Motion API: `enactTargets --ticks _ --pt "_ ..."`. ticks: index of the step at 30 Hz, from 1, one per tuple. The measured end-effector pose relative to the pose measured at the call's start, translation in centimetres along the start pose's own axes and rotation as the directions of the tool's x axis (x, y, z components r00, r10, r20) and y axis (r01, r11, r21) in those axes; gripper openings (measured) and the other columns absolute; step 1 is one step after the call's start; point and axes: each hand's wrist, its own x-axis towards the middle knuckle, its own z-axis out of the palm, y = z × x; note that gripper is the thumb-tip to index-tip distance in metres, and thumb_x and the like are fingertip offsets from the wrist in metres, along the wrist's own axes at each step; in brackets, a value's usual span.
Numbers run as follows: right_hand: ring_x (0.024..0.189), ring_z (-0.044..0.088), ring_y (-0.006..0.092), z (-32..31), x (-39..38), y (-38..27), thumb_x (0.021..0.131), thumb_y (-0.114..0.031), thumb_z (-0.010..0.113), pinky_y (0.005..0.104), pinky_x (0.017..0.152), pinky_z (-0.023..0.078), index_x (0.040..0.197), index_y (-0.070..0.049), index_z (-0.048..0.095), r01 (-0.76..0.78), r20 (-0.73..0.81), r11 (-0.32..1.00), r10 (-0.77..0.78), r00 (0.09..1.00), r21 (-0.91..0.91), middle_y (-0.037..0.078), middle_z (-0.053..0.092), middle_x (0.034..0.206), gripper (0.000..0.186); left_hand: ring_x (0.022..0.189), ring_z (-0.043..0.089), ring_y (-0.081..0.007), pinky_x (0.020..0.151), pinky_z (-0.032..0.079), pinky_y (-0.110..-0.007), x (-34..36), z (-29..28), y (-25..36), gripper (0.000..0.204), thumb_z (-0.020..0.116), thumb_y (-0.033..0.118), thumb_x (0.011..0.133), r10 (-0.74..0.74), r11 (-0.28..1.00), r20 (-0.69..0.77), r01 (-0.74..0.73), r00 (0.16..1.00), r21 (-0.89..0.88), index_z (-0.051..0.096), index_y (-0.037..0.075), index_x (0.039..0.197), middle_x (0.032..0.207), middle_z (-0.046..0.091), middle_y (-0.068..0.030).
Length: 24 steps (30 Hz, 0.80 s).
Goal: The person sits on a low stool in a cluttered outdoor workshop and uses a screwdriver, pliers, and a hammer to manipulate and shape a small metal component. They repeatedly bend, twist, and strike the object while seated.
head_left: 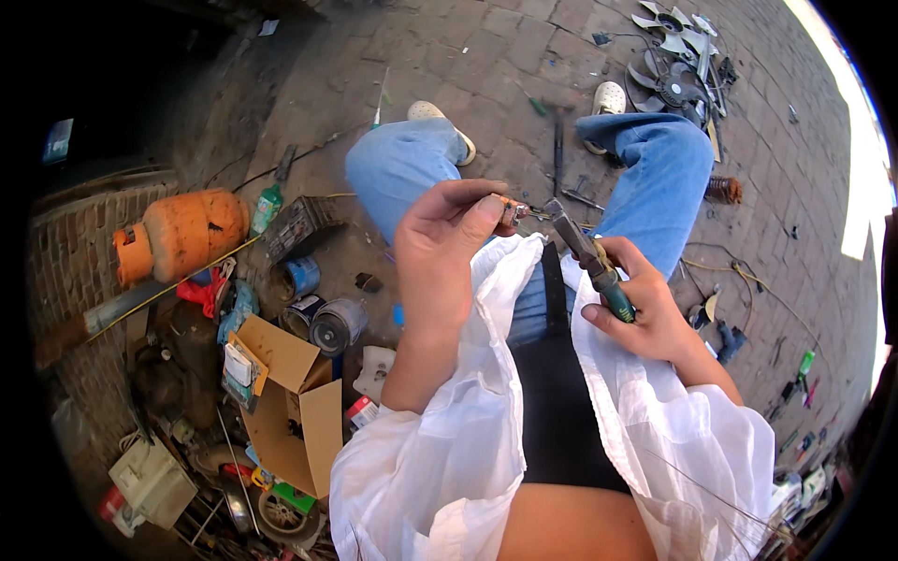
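My left hand (pixel 447 236) is raised in front of my lap, thumb and fingers pinched round a small orange-and-metal part (pixel 511 211). What kind of part it is, I cannot make out. My right hand (pixel 644 304) is closed round the green handle of a pair of pliers (pixel 582 245). The metal head of the pliers points up and left, a short way to the right of the small part. Whether the jaws are closed does not show clearly.
An orange gas cylinder (pixel 195 234) and an open cardboard box (pixel 290 411) stand at the left, with paint cans (pixel 337 324) beside them. A hammer (pixel 558 140) lies between my feet on the brick paving. Black fan blades (pixel 672 86) lie far right; cables (pixel 744 271) and tools lie nearer.
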Motion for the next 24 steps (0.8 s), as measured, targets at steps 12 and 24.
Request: enactTargets --ticks 12,24 --pt "0.098 0.059 0.0352 0.1 0.0 -0.5 0.075 -0.008 0.071 0.0381 0.085 0.048 0.076 0.006 0.063 -0.052 0.070 0.997 0.055 0.996 -0.053 0.022 0.054 0.117 0.017 0.084 0.068 -0.0176 0.078 0.055 -0.027 -0.5 1.1 0.2 0.015 0.064 0.001 0.087 0.004 0.997 0.021 -0.006 1.000 0.073 0.063 -0.007 0.100 0.090 0.068 -0.0144" --pt "0.087 0.064 0.0336 1.1 -0.4 0.6 0.076 -0.003 0.067 0.0351 0.075 0.051 0.075 0.006 0.063 -0.020 0.015 0.997 0.021 1.000 -0.080 0.021 0.062 0.104 0.010 0.087 0.069 -0.0261 0.079 0.057 -0.034 -0.3 0.9 0.2 0.016 0.061 0.005 0.089 -0.103 0.993 0.043 0.101 0.994 0.055 0.062 -0.007 0.099 0.087 0.068 -0.0157"
